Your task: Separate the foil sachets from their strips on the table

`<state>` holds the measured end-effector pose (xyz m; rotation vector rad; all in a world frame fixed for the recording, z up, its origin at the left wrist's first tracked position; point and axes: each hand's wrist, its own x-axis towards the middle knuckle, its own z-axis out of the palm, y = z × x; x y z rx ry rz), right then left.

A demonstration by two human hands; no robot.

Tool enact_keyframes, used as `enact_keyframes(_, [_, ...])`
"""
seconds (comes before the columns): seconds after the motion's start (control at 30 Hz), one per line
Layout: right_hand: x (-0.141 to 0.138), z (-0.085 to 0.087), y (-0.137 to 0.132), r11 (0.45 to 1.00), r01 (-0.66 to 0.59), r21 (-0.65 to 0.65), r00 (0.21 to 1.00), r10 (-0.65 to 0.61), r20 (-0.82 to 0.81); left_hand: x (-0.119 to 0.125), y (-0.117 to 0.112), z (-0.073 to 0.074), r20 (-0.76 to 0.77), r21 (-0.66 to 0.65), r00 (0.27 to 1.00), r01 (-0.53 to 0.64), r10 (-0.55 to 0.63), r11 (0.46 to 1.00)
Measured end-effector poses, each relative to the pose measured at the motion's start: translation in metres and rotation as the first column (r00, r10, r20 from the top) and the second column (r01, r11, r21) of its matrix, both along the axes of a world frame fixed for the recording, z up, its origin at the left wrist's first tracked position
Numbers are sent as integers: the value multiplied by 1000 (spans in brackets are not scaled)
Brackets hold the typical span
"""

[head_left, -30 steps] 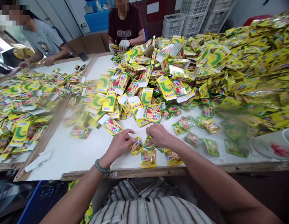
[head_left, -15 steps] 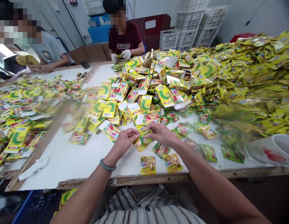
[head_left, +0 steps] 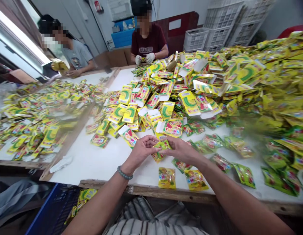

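Observation:
My left hand [head_left: 141,151] and my right hand [head_left: 182,150] meet just above the white table [head_left: 97,161], both pinching a small bunch of yellow-green candy sachets [head_left: 161,147] between the fingertips. Two yellow sachets [head_left: 167,178] lie flat near the table's front edge below my hands, and a green sachet [head_left: 180,164] lies partly under my right wrist. A flat watermelon-print carton [head_left: 172,129] lies just beyond my hands. A bead bracelet [head_left: 124,174] sits on my left wrist.
A big heap of sachets and flat yellow cartons [head_left: 251,85] fills the right and back. A second table [head_left: 38,120] at left is covered too. Two other people [head_left: 147,42] work at the far end. A blue crate [head_left: 53,212] stands below left; white crates [head_left: 215,26] are stacked behind.
My hands picked sachets off the table near its front edge, lifted them and brought them together. The camera has swung left, so the white bowl at right is out of view.

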<state>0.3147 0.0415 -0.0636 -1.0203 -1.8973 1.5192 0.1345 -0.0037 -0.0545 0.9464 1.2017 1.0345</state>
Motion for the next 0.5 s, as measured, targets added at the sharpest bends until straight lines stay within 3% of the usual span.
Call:
enact_keyframes(0.1, [-1, 2, -3, 998, -47, 30, 998, 46, 34, -10, -8, 3, -105, 23, 994, -22, 25, 999])
enact_keyframes(0.17, [-1, 5, -4, 998, 4, 68, 997, -9, 72, -24, -13, 7, -306, 70, 935, -166, 180, 984])
enact_keyframes(0.2, [-1, 7, -4, 994, 41, 100, 993, -52, 110, -33, -15, 10, -450, 114, 844, -269, 291, 956])
enact_keyframes(0.27, [-1, 9, -4, 978, 103, 180, 973, -137, 188, -50, -16, 13, -711, 229, 542, -423, 447, 877])
enact_keyframes(0.33, [-2, 10, -3, 962, 124, 241, 960, -178, 217, -64, -11, 12, -850, 287, 284, -459, 445, 841])
enact_keyframes(0.37, [-3, 9, -3, 959, 122, 256, 961, -178, 210, -68, -8, 10, -884, 270, 232, -458, 407, 847])
enact_keyframes(0.43, [-3, 6, -2, 957, 116, 267, 968, -169, 186, -72, -3, 4, -902, 187, 273, -452, 334, 872])
enact_keyframes(0.5, [-2, 2, 0, 957, 133, 259, 965, -185, 186, -72, 0, -2, -854, 146, 398, -438, 337, 887])
